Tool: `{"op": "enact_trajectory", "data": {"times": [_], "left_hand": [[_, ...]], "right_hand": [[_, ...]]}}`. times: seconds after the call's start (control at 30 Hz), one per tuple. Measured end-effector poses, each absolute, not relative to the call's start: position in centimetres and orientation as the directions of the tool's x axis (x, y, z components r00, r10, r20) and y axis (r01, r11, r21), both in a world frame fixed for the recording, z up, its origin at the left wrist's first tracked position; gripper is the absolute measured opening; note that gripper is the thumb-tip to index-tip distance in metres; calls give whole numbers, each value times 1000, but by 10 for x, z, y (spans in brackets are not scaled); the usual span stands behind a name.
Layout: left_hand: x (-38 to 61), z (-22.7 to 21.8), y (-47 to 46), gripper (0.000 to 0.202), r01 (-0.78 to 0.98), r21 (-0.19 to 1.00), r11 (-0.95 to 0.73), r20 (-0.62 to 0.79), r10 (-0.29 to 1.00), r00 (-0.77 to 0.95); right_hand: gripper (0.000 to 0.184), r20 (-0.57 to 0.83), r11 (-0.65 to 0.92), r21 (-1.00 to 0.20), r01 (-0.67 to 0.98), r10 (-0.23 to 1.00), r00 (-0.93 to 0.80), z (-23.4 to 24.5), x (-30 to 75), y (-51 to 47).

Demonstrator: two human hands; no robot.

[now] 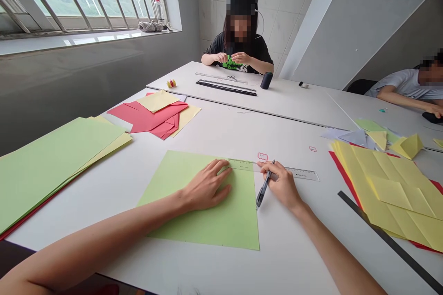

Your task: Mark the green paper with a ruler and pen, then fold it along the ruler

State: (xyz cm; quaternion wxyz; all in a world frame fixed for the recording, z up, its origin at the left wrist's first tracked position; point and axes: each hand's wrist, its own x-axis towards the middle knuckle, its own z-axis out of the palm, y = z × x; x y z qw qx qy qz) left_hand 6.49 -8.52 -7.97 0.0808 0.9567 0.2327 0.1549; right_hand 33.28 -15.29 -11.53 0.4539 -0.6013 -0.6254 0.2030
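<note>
A light green sheet of paper [221,221] lies flat on the white table before me, with tiny marks along its near edge. My left hand [206,185] rests on it, palm down with fingers stretched out; its fingertips touch the left end of a clear ruler [302,174]. The ruler lies across the sheet's far right corner and extends past it onto the table. Between the fingers of my right hand [283,188] is a grey pen [262,195], its tip pointing down toward the sheet's right edge. That hand's fingertips also touch the ruler.
Green and yellow sheets [62,147] are stacked at left, red and yellow papers [148,115] beyond. Creased yellow sheets [398,189] and a dark strip [384,235] lie at right. Across the table sits a person [241,46] behind a black cylinder [266,80]; another person [408,84] is far right.
</note>
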Motion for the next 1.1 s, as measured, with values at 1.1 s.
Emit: {"op": "enact_trajectory", "data": {"times": [1.1], "left_hand": [[66,-83,-83,38,381,218,-899,293,432,853]], "right_hand": [[19,407,246,-722,646,907,110,-118,336,-153]]}}
